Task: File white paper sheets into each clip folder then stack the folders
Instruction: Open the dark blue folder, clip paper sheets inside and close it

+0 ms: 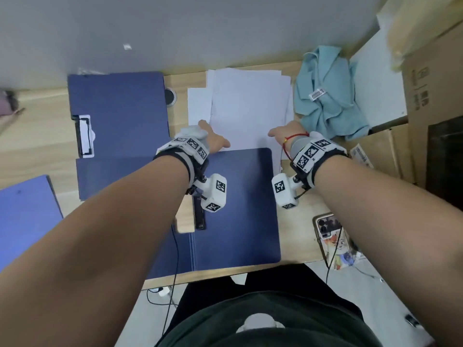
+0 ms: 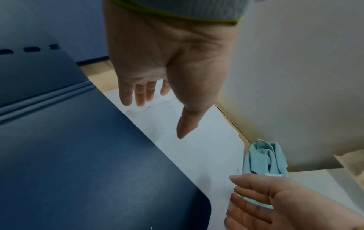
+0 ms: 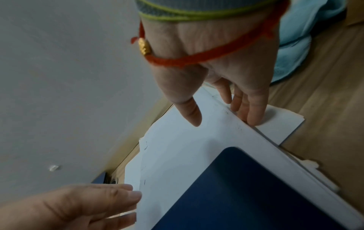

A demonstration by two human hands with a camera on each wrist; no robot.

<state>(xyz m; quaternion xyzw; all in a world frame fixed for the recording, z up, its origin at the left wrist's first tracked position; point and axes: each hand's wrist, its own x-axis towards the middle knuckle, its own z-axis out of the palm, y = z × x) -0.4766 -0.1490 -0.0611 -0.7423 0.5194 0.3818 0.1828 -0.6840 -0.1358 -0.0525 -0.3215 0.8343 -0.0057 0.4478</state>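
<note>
A loose stack of thin white paper sheets [image 1: 250, 106] lies at the desk's [image 1: 45, 136] far edge, framed by the left hand [image 1: 213, 140] and right hand [image 1: 285, 132], fingers [image 3: 254, 112] straight, slightly spread, pinching nothing. Being light, limp and slippery, the sheets are best taken by opposite side edges.

Both forearms are bare. Each wrist carries a black strap with white blocks printed in black-and-white square markers, and a white camera housing [image 1: 215, 192] hangs beneath. Grey cuffs edged in green sit under the straps. A red string bracelet [image 3: 197, 59] with a gold bead circles the right wrist. The torso wears dark green.
</note>
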